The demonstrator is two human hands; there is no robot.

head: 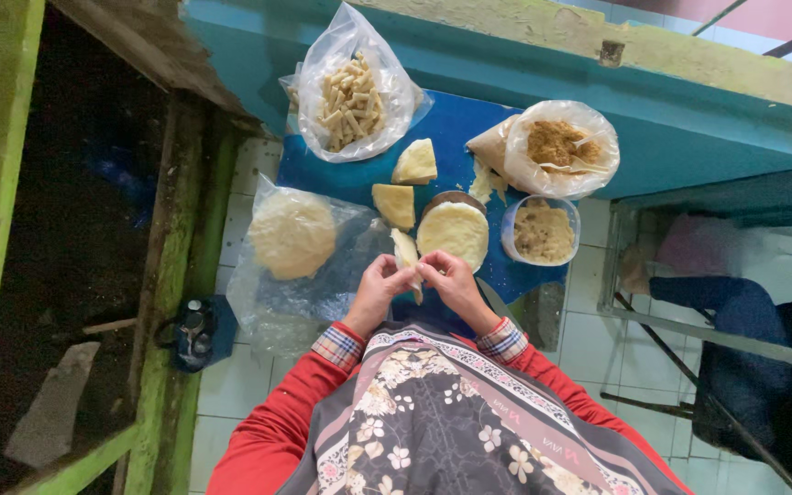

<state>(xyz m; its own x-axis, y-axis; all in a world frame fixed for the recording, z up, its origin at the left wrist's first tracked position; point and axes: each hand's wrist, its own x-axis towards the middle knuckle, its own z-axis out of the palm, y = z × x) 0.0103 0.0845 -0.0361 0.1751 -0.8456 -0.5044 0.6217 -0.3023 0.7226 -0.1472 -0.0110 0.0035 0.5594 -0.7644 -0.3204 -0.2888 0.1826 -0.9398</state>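
Note:
My left hand [377, 286] and my right hand [452, 280] meet over the near edge of a blue board [456, 128], both pinching one thin pale wrapper [406, 252] that is folded between the fingers. Just beyond my right hand lies a round stack of pale wrappers [452, 233] on a dark plate. Two cut wrapper wedges [396, 203] [415, 163] rest further out on the board. A small clear tub of brown filling [542, 231] stands right of the stack.
A clear bag of finished rolls [352, 99] sits at the board's far left, a bag of brown crumbs [561, 147] at the far right. A round wrapper pile in plastic [291, 233] lies left. Another person's legs [731, 307] are at right; a black device [196, 332] lies on the tiled floor.

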